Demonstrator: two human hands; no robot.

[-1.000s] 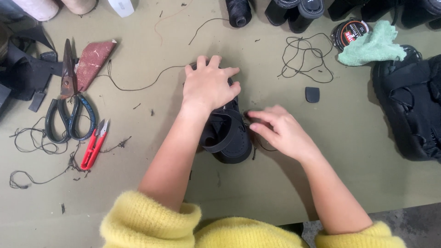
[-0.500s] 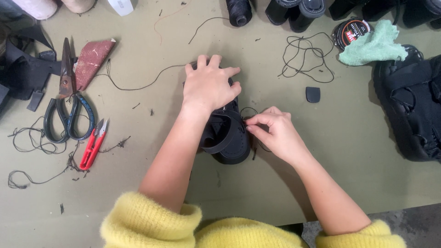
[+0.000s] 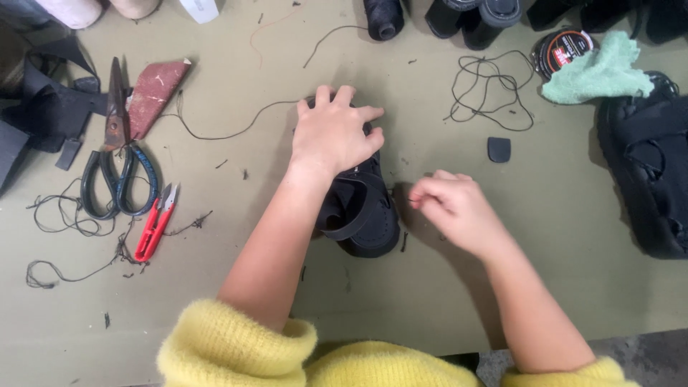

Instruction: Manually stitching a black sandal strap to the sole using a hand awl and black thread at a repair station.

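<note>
A black sandal lies on the olive table in front of me. My left hand presses down on its far end with the fingers spread over the top, holding it. To the sandal's right, a little apart from it, my right hand hovers with the fingertips pinched together; I cannot make out what is between them. A black thread runs left from under my left hand. Yellow sleeves cover both forearms.
Big black-handled scissors, red snips and a reddish leather scrap lie at the left among thread ends. A thread tangle, a small black patch, a green cloth and another black shoe are at the right.
My right hand has drawn away from the sandal's side to the right, fingers still pinched. The left hand stays pressed on the sandal.
</note>
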